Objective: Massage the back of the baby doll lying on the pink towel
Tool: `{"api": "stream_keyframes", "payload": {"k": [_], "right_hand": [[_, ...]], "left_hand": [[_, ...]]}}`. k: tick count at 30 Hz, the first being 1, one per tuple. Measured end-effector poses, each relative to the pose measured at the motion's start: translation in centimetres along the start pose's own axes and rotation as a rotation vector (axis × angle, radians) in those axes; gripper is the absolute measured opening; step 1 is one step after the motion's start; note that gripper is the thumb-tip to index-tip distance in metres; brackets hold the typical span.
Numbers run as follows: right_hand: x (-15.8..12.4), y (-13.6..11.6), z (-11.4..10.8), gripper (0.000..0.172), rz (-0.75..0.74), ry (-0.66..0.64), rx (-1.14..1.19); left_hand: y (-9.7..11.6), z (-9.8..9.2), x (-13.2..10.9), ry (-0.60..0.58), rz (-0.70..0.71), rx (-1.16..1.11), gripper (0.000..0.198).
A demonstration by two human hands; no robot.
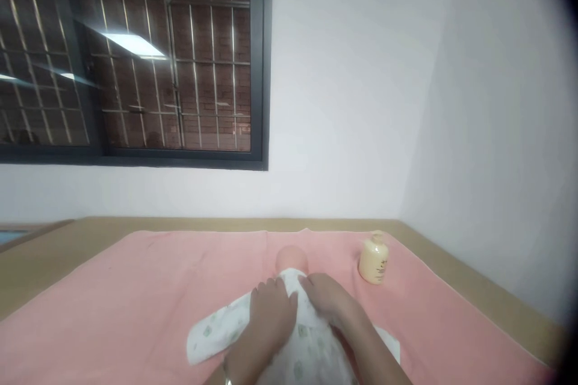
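Observation:
A baby doll (pixel 291 257) lies on a pink cloth (pixel 135 289), with only its smooth rounded head showing beyond the clothing. Over its body is a white baby garment (pixel 300 334) with small green prints; one sleeve reaches out to the left and part of the other shows at the right. My left hand (pixel 273 307) is closed on the garment near the left shoulder, thumb toward the middle. Close to the neckline, my right hand (pixel 323 295) grips the fabric with curled fingers. The fingertips of both hands are partly hidden.
A cream-coloured bottle (pixel 374 260) stands upright on the cloth, right of the doll. Beneath the cloth is a wooden table (pixel 433 246) whose edges meet the white walls at the back and right. A dark-framed window (pixel 259 72) with bars is at the upper left.

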State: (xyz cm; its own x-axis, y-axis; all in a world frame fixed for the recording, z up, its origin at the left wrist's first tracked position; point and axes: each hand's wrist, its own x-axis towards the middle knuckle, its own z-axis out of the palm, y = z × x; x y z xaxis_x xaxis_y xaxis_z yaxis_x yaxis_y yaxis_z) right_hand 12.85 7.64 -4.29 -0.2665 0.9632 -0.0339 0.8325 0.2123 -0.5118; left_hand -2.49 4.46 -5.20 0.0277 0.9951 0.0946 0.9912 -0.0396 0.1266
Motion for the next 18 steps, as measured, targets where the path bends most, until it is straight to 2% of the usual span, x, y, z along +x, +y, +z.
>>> {"api": "stream_keyframes", "payload": {"k": [4,8,13,18], "right_hand": [[-1.5,-1.4,-1.0,0.058,-0.012,0.014,-0.08],[-2.8,-2.5,-1.7,0.061,-0.011,0.028,-0.07],[-2.5,-2.6,-0.8,0.059,-0.004,0.052,-0.123],[-1.2,-2.1,0.0,0.059,0.039,0.06,-0.144]], "left_hand": [[-0.6,-0.4,0.5,-0.036,-0.001,-0.04,0.055],[-1.4,0.1,1.8,-0.062,0.004,-0.161,0.062],[-0.9,0.8,1.2,0.063,-0.024,-0.093,0.069],[-0.1,0.4,-0.2,0.102,-0.002,-0.001,0.048]]}}
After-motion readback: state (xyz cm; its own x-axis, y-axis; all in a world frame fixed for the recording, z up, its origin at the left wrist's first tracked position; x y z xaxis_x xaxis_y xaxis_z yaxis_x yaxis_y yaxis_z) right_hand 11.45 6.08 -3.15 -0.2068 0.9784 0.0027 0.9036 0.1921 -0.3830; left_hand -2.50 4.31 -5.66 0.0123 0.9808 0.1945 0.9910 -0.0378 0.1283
